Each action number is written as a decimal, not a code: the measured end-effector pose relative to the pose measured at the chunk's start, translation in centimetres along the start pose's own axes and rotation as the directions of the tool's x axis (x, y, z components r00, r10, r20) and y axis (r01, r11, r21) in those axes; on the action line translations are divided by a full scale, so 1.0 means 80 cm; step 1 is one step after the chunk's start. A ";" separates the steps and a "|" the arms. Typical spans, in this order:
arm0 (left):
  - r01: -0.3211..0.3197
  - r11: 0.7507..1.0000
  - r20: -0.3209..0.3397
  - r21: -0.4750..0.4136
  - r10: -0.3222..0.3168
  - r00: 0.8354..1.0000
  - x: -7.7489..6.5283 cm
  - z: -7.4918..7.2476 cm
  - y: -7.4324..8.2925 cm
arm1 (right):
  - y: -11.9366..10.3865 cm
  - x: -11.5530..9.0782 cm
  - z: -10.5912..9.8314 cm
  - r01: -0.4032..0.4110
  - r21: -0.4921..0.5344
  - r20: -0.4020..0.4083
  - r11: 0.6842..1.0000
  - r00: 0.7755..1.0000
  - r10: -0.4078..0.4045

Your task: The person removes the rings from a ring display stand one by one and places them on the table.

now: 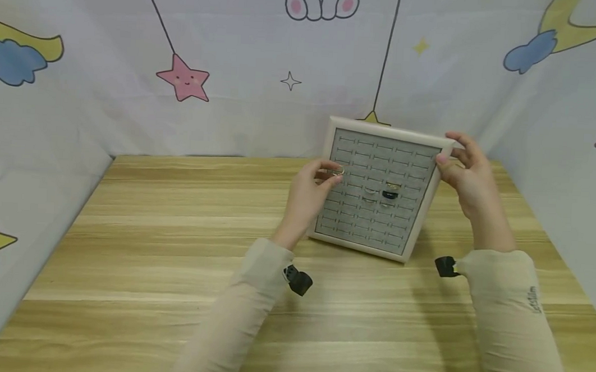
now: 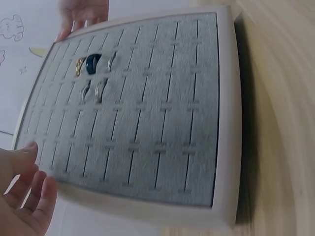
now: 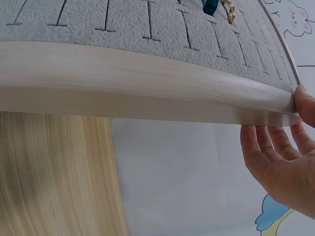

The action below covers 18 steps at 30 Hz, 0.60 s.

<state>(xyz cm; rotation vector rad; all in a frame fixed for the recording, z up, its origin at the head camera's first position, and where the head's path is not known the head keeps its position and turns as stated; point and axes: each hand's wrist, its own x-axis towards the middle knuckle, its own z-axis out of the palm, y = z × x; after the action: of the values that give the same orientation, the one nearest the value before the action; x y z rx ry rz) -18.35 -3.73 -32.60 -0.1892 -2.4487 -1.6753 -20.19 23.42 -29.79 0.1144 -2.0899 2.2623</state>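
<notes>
A ring display board (image 1: 382, 131) with a pale frame and grey slotted padding stands tilted on the table. Its upper right corner is held by my right hand (image 1: 466, 169), thumb on the front and fingers behind, as the right wrist view also shows. My left hand (image 1: 310, 192) is at the board's left edge, pinching a small silvery ring (image 1: 339, 172) between thumb and fingers. Near the board's middle sit several rings: a gold ring (image 1: 393, 186), a black ring (image 1: 389, 195) looking dark blue in the left wrist view, and silver ones (image 1: 370, 191).
The wood-grain table (image 1: 173, 258) spreads out around the board. Behind it hangs a white cloth (image 1: 244, 48) printed with stars, moons and clouds, which also closes off both sides. A black wrist camera (image 1: 298, 280) juts from the left sleeve, another (image 1: 446, 266) from the right.
</notes>
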 end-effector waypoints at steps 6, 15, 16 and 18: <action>0.050 0.998 -0.030 0.036 -0.049 0.998 0.009 -0.034 -0.015 | -0.001 0.000 0.001 0.002 0.016 0.004 1.000 1.000 -0.002; 0.141 0.982 -0.102 0.127 -0.129 0.986 0.008 -0.105 -0.045 | -0.002 -0.002 0.002 -0.014 0.011 0.010 1.000 1.000 0.014; 0.154 0.979 -0.112 0.135 -0.140 0.984 0.008 -0.113 -0.049 | -0.003 -0.002 0.002 -0.014 0.007 0.010 1.000 1.000 0.014; 0.176 0.974 -0.131 0.146 -0.157 0.979 0.008 -0.128 -0.059 | -0.003 -0.002 0.002 -0.012 -0.002 0.004 1.000 1.000 0.012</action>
<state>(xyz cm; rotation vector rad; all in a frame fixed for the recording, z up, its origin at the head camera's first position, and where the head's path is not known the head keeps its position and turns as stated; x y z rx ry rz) -19.25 -14.95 -33.15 0.1373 -2.5517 -1.4961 -20.00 23.26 -29.56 0.1062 -2.1006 2.2682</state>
